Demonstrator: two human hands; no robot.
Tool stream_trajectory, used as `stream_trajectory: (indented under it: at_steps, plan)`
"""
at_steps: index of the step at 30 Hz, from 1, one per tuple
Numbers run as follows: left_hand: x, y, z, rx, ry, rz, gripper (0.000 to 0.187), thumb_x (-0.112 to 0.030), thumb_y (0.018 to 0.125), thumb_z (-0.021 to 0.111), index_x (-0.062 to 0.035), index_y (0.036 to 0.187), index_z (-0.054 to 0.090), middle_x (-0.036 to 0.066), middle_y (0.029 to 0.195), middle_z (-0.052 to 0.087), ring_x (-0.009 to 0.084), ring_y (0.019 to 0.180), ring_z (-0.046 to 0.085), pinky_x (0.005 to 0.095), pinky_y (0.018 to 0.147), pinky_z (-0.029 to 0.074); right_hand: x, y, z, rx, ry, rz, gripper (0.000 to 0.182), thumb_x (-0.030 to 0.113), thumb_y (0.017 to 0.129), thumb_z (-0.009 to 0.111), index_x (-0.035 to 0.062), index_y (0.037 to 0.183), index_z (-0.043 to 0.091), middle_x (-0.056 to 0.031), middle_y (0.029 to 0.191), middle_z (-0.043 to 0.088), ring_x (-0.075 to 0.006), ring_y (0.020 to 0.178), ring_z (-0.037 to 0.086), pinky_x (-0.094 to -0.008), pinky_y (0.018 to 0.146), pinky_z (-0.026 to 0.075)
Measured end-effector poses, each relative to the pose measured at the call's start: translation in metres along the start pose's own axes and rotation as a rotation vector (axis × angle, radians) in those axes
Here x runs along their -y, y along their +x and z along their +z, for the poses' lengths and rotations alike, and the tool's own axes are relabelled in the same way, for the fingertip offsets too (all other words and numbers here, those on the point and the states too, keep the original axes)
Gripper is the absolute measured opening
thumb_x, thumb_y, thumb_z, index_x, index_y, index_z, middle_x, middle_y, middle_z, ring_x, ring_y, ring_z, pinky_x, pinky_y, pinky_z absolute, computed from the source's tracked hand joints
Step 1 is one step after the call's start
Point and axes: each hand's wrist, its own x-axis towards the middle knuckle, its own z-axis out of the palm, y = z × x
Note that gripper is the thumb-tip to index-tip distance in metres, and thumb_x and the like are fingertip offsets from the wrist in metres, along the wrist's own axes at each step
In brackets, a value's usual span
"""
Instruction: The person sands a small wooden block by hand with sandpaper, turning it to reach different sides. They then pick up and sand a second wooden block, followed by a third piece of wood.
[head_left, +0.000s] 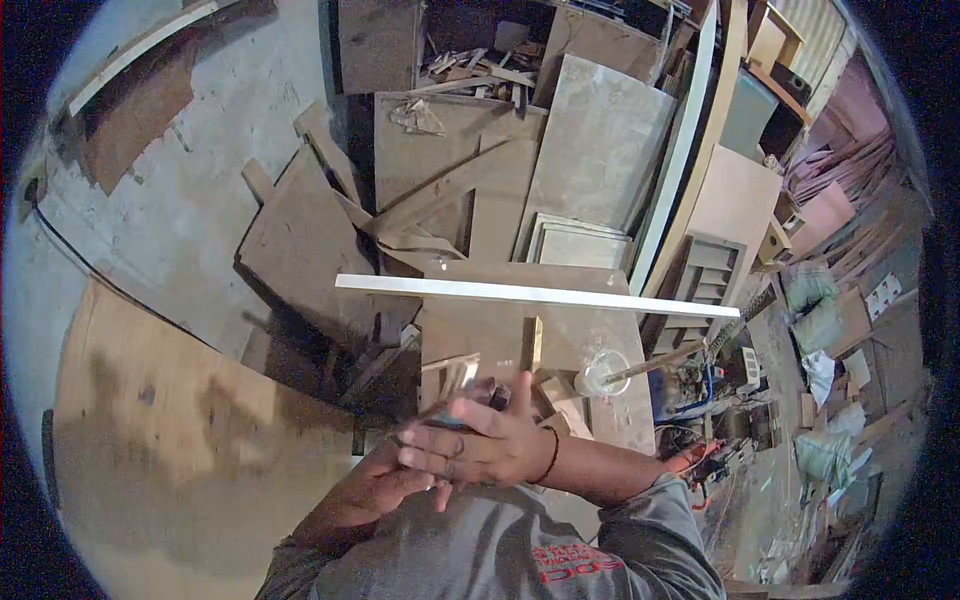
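Observation:
Low in the middle, my right hand (pixel 485 445) lies across my left hand (pixel 385 485), its fingers stretched and somewhat apart. Most of my left fingers are hidden behind it or blurred. A small bluish patch shows between the hands, too blurred to name. Just beyond them is a small work table (pixel 560 270). A long white strip (pixel 540 295) lies across it, sticking out past both sides. A short yellowish piece (pixel 533 343) and a clear round container (pixel 606 372) with a stick leaning out are nearest my right hand.
A large plywood sheet (pixel 170 420) spreads at the left. Boards and panels (pixel 600 150) lean against the back. Tools with an orange cable (pixel 700 455) lie right of the table. Farther right are sacks (pixel 820 455) and wood scraps on the floor.

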Motion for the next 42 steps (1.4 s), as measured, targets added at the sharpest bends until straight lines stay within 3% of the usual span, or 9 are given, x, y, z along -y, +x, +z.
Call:
stream_trajectory:
  at_steps: [10,19,22,23,26,30,36,37,42]
  plan:
    - [0.012,-0.001,-0.023,0.017,-0.113,0.012,0.039,-0.027,0.089,0.054,0.0006,0.114,0.044,0.006,0.082,0.050,0.0166,0.063,0.056,0.0291,0.054,0.044,-0.013,-0.008,0.020,0.119,0.012,-0.108,0.052,0.045,0.077,0.051,0.0314,0.127,0.051,0.0021,0.136,0.046,-0.0323,0.136,0.021,-0.0686,0.098,-0.008]
    - [-0.011,-0.001,-0.007,-0.039,-0.175,0.005,0.042,-0.023,0.089,0.053,-0.0039,0.124,0.040,0.005,0.082,0.049,0.0156,0.063,0.053,0.0285,0.056,0.044,-0.020,0.008,0.012,0.146,0.130,0.211,0.047,0.037,0.079,0.054,0.0273,0.125,0.054,0.0027,0.137,0.045,-0.0236,0.134,0.028,-0.0701,0.097,0.005]
    - [0.009,0.004,-0.013,0.012,-0.334,0.106,0.047,-0.023,0.089,0.053,-0.0035,0.128,0.037,0.004,0.081,0.047,0.0146,0.062,0.051,0.0272,0.054,0.043,0.000,-0.001,0.021,0.289,0.200,0.176,0.046,0.037,0.081,0.051,0.0268,0.127,0.053,0.0024,0.138,0.044,-0.0230,0.135,0.026,-0.0691,0.097,0.000]
    - [0.004,0.000,-0.004,-0.151,-0.210,0.032,0.054,-0.026,0.090,0.053,-0.0037,0.133,0.032,0.004,0.080,0.046,0.0133,0.060,0.049,0.0263,0.053,0.042,0.008,0.004,0.010,0.115,0.299,-0.025,0.048,0.036,0.082,0.050,0.0276,0.129,0.050,0.0036,0.137,0.044,-0.0234,0.136,0.024,-0.0677,0.098,-0.006]
    - [0.006,-0.003,-0.011,-0.006,-0.068,0.084,0.061,-0.027,0.090,0.052,-0.0042,0.140,0.024,0.005,0.080,0.047,0.0128,0.059,0.049,0.0263,0.054,0.042,-0.015,-0.014,0.022,0.238,0.000,0.085,0.043,0.027,0.083,0.047,0.0326,0.125,0.053,0.0045,0.131,0.051,-0.0334,0.135,0.024,-0.0687,0.099,-0.012]
    - [-0.014,-0.006,0.005,0.037,0.027,0.092,0.068,-0.029,0.091,0.050,-0.0003,0.142,0.016,0.004,0.078,0.046,0.0113,0.057,0.049,0.0237,0.051,0.041,-0.063,0.016,-0.004,0.116,-0.095,0.502,0.045,0.011,0.080,0.053,0.0244,0.123,0.056,0.0005,0.128,0.054,-0.0340,0.133,0.030,-0.0578,0.107,-0.005]
    - [-0.016,0.000,0.007,-0.093,0.086,0.119,0.062,-0.030,0.090,0.045,0.0018,0.140,0.024,0.003,0.072,0.048,0.0103,0.050,0.048,0.0231,0.047,0.040,-0.050,0.002,-0.016,-0.318,0.779,0.804,0.036,0.006,0.087,0.050,0.0055,0.122,0.054,-0.0136,0.124,0.055,-0.0345,0.119,0.048,-0.0455,0.107,0.023]
    - [-0.016,0.002,0.007,-0.097,0.116,0.113,0.061,-0.029,0.090,0.045,0.0025,0.139,0.026,0.003,0.071,0.048,0.0103,0.050,0.047,0.0230,0.047,0.040,-0.048,-0.004,-0.017,-0.300,0.769,0.740,0.040,0.002,0.081,0.051,-0.0001,0.121,0.053,-0.0161,0.121,0.056,-0.0343,0.115,0.050,-0.0429,0.102,0.033]
    - [-0.006,0.011,0.004,-0.035,-0.018,0.099,0.056,-0.027,0.089,0.044,0.0049,0.134,0.035,0.005,0.073,0.052,0.0110,0.050,0.050,0.0218,0.047,0.042,-0.034,0.007,-0.040,0.065,0.825,0.471,0.041,-0.004,0.076,0.049,0.0015,0.115,0.057,-0.0161,0.110,0.060,-0.0335,0.103,0.056,-0.0413,0.093,0.040]
